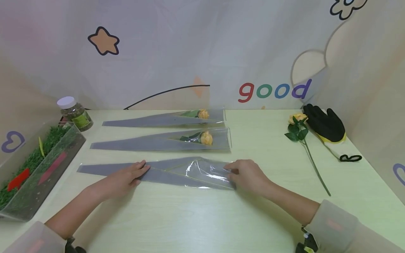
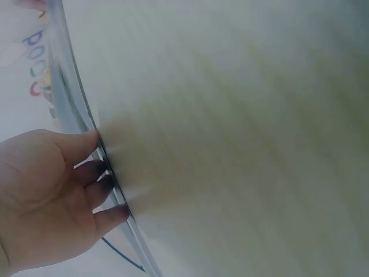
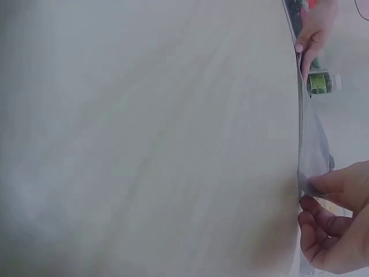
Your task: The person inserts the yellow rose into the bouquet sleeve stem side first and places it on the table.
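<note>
A long, tapered grey flower sleeve (image 1: 186,172) with a clear front lies flat nearest the person, no flower showing inside. My left hand (image 1: 131,175) rests its fingers on the narrow part of this sleeve; in the left wrist view the fingers (image 2: 95,219) reach the table's level. At the wide right end, my right hand (image 1: 250,175) pinches the sleeve's mouth between thumb and fingers. The right wrist view shows the sleeve raised somewhat at that hand (image 3: 340,225). To the right lies a loose artificial yellow rose (image 1: 297,118) with green leaves and a long stem.
Behind are two similar sleeves, the middle one (image 1: 126,144) and the far one (image 1: 136,122), each with a yellow rose inside. A clear box (image 1: 60,168) with green filler and a white-lidded jar (image 1: 77,117) stand at left. A black-and-yellow glove (image 1: 327,124) lies at the right back.
</note>
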The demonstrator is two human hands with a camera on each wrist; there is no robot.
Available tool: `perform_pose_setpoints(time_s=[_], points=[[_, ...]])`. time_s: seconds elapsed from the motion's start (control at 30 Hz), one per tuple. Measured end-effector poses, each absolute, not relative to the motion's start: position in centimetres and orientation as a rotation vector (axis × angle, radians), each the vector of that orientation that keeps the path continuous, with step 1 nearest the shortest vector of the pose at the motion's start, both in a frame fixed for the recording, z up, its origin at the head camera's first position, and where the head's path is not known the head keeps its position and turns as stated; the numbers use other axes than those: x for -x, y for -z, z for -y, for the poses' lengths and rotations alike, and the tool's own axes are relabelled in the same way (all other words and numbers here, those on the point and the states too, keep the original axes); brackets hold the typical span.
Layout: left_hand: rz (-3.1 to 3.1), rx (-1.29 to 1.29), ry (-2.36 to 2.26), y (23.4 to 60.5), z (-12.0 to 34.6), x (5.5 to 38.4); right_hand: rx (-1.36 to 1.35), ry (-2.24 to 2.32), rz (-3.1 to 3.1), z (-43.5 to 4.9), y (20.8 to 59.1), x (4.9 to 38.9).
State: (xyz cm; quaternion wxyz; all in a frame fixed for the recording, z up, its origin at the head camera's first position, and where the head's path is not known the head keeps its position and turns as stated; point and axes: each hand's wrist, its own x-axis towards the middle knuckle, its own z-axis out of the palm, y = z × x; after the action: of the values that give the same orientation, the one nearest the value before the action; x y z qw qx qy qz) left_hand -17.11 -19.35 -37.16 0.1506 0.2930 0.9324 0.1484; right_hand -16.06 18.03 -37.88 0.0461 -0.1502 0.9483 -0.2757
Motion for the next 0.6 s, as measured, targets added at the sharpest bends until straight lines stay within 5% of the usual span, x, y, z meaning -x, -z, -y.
perform_pose_setpoints(time_s=[0.6], points=[[-2.639, -0.845, -0.48, 37.09, 19.64, 16.91, 0.083, 1.465, -2.626, -18.63, 37.68, 16.56]])
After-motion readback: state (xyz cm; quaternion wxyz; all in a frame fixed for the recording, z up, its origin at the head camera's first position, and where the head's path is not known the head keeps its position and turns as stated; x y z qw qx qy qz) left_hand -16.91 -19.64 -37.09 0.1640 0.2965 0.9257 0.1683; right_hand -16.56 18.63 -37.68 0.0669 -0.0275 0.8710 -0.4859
